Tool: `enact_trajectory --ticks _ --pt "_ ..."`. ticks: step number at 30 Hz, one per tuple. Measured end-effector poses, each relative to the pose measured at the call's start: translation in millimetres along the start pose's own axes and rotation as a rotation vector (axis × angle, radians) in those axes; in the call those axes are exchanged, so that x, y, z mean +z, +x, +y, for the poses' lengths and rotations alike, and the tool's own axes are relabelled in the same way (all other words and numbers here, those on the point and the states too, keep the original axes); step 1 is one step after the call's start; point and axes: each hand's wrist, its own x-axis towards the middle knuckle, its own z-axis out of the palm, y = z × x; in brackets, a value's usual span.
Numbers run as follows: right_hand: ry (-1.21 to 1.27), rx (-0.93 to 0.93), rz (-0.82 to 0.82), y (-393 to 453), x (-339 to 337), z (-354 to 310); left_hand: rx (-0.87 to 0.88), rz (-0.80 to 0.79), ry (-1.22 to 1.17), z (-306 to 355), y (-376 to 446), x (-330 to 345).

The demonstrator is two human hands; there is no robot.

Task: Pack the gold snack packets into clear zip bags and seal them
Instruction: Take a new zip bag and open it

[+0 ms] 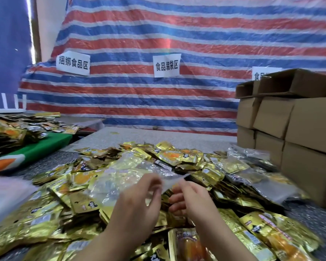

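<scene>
A big heap of gold snack packets (177, 157) covers the grey table. Over the heap I hold a clear zip bag (124, 174), which looks empty and lies tilted away to the left. My left hand (139, 202) pinches the bag's near edge, and my right hand (188, 198) pinches the same edge just to the right of it. The edge between the two hands is blurred. Filled clear bags (252, 166) lie on the right part of the heap.
Stacked cardboard boxes (299, 129) stand at the right edge of the table (158, 134). A second pile of packets (11, 132) lies on a green surface at the left. A striped tarp with paper signs (167, 65) hangs behind.
</scene>
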Motion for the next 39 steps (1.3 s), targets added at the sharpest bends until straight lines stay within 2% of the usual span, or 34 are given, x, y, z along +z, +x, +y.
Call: enact_trajectory --ticks 3,12,15,19,22,27,32,39 --pt "0.101 0.112 -0.018 2 -3 -4 0.079 -0.085 -0.019 -2 -10 -2" --pt "0.156 0.098 -0.028 -5 -10 -4 0.195 -0.335 0.123 3 -14 -7" --pt "0.142 0.032 -0.006 -8 -11 -2 0.121 -0.31 0.11 5 -13 -6" --pt "-0.001 -0.169 0.084 -12 -3 0 0.059 -0.162 0.088 3 -10 -7" --pt "-0.066 -0.275 0.044 -19 5 -1 -0.029 -0.113 0.048 2 -8 -11" --pt "-0.179 -0.399 -0.12 -27 10 -5 -0.177 -0.175 -0.149 1 -8 -10" --pt "-0.206 -0.41 -0.235 -29 4 -10 -0.261 -0.212 -0.269 0 -6 -15" --pt "-0.311 -0.429 -0.245 -31 4 -11 -0.343 -0.314 -0.362 0 -4 -18"
